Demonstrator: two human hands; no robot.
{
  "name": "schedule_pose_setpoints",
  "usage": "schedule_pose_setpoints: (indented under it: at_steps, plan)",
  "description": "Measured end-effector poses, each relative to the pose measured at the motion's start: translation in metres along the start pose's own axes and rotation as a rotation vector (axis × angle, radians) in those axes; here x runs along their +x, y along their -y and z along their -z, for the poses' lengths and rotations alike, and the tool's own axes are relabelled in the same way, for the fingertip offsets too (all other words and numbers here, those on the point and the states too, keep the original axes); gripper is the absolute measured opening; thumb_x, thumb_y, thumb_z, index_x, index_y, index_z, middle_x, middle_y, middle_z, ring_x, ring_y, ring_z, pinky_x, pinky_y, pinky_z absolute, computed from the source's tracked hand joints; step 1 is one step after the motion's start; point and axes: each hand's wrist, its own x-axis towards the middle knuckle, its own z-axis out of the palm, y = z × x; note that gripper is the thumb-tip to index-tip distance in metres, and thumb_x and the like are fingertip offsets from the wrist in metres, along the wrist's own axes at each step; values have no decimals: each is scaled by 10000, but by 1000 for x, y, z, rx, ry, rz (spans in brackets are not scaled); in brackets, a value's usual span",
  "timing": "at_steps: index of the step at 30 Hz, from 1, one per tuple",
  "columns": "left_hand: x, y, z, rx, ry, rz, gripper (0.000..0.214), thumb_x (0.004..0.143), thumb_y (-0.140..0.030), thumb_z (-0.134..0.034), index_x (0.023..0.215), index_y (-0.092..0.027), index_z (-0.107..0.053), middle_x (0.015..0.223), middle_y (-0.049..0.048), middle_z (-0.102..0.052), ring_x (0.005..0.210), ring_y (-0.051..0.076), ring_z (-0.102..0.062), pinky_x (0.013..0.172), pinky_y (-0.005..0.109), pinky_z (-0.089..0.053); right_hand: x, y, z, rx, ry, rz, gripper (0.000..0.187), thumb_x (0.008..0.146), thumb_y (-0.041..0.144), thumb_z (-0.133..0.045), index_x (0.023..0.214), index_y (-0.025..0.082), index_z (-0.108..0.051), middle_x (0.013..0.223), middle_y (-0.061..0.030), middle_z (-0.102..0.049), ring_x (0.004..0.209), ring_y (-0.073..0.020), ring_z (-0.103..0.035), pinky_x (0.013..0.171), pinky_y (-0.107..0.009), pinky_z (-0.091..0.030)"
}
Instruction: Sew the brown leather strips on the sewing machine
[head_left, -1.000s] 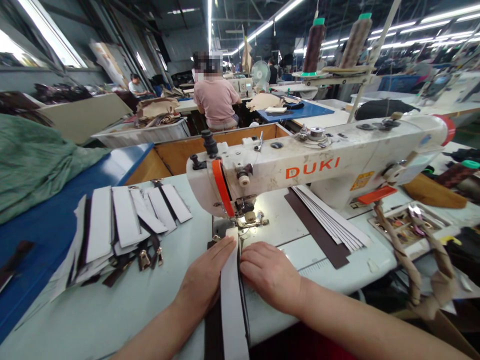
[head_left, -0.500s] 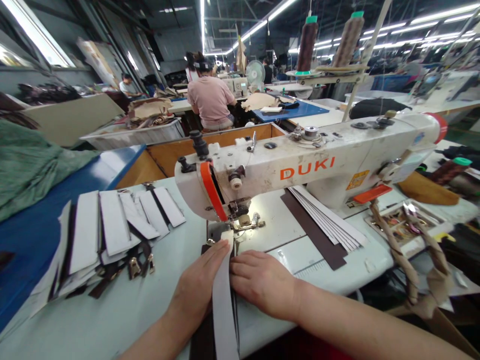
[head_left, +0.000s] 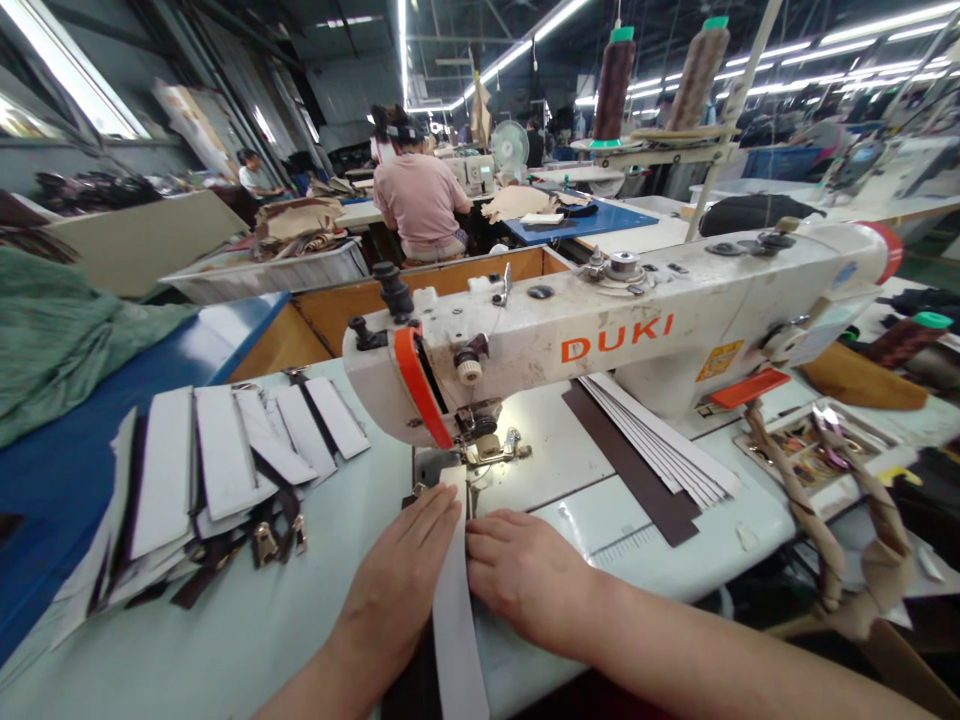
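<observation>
Over the pale sewing table [head_left: 150, 640], the left hand [head_left: 397, 575] and right hand [head_left: 529, 570] are easing back from the presser foot [head_left: 487, 450] (fingers [head_left: 442, 510] lying flat and pressed together, pinching nothing), while a white-backed strap [head_left: 454, 610] is lying between them, its end just short of the foot.

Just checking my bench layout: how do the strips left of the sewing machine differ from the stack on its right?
The strips left of the sewing machine lie loose and fanned, with metal clasps among them; the stack on its right is neatly aligned, shows no clasps, and sits beside a dark brown strip. Both are long and pale.
</observation>
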Motion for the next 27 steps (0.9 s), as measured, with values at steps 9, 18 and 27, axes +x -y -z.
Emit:
schedule_pose_setpoints:
  at_steps: [9, 18, 27]
  plan:
    - [4, -1, 1, 8, -5, -11, 422, 875, -45, -255, 1064, -37, -631, 1106, 184, -669, 1038, 228, -634, 885, 343, -532, 0, -1, -3, 12, -16, -4, 143, 891, 192, -583, 750, 165, -592, 882, -49, -636, 847, -187, -545, 760, -310, -459]
    - [-1, -1, -3, -49, 16, 11, 400, 871, -56, -285, 1094, -59, -617, 1120, 162, -665, 1065, 223, -624, 896, 343, -528, 0, 0, -3, 20, 0, -5, 127, 887, 195, -593, 766, 160, -599, 891, -50, -635, 860, -189, -540, 788, -315, -449]
    - [1, -1, -1, -55, 25, 5, 397, 873, -57, -291, 1105, -58, -613, 1122, 170, -663, 1070, 229, -619, 902, 343, -521, 1, 0, 1, 31, -1, -14, 127, 882, 192, -602, 759, 160, -599, 858, -42, -628, 842, -187, -538, 783, -311, -453]
